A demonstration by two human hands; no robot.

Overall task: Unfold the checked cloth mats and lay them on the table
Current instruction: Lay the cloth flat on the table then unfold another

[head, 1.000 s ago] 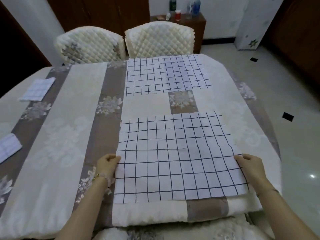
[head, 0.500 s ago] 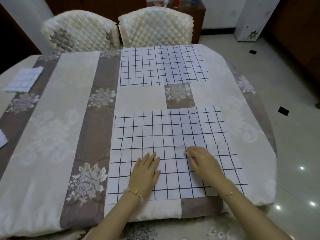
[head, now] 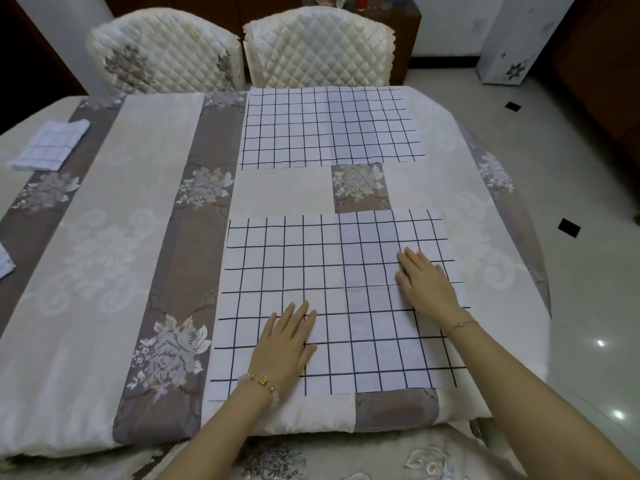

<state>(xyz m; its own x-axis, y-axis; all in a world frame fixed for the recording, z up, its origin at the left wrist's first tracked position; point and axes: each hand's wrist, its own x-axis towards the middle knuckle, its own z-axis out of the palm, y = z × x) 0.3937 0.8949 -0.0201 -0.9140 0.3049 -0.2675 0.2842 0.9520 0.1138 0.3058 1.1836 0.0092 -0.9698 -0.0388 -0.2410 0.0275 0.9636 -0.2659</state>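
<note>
A white checked mat (head: 322, 268) lies spread flat on the table near its front edge. My left hand (head: 285, 344) rests palm down on the mat's lower middle, fingers apart. My right hand (head: 424, 284) lies flat on the mat's right side, holding nothing. A second unfolded checked mat (head: 329, 128) lies flat at the far side of the table. A folded checked mat (head: 50, 145) sits at the far left. The corner of another folded mat (head: 5, 261) shows at the left edge.
The table (head: 104, 254) wears a cream and brown flowered cloth. Two quilted chairs (head: 166, 51) (head: 318, 48) stand behind it. A padded seat (head: 311, 459) is right below me. Tiled floor (head: 571, 271) lies to the right, a cabinet with bottles at the back.
My hands let go of the near mat's side edges and came to its middle. Since then the right hand has slid to the right and farther up; the left has barely shifted.
</note>
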